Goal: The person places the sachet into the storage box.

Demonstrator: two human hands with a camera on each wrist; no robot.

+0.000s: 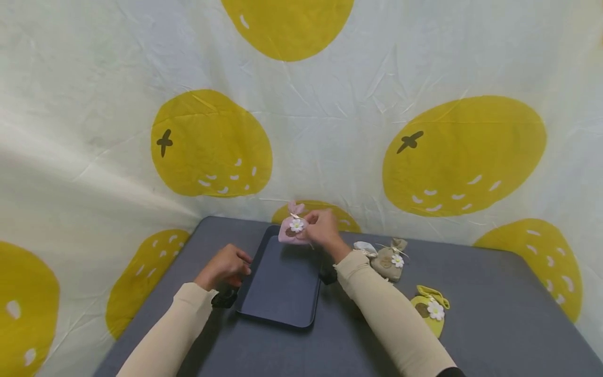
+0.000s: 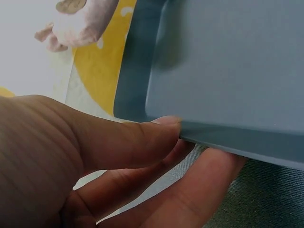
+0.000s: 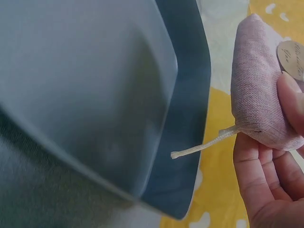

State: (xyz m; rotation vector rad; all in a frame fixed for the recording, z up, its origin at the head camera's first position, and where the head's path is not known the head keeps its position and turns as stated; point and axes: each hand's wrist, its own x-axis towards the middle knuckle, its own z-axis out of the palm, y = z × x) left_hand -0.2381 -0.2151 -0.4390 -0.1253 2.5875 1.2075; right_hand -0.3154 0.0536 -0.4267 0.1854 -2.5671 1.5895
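My right hand point(image 1: 325, 229) pinches a pink cloth sachet point(image 1: 285, 233) above the far end of a dark rectangular tray point(image 1: 283, 285). The sachet has a tied top, a white flower and a round paper label. In the right wrist view, the thumb presses one side of the sachet point(image 3: 254, 85) and the fingers lie under it; a short cord dangles from it. At the tray's left rim is my left hand point(image 1: 227, 266). In the left wrist view, its thumb lies on the tray's rim point(image 2: 223, 135) with the fingers curled under the edge.
To the right of the tray lie a white sachet point(image 1: 365, 248), partly behind my right sleeve, and a brown sachet point(image 1: 386, 266) with a flower. A yellow sachet point(image 1: 431, 317) lies nearer on the grey table point(image 1: 499, 309). A fruit-printed cloth point(image 1: 330, 131) hangs behind.
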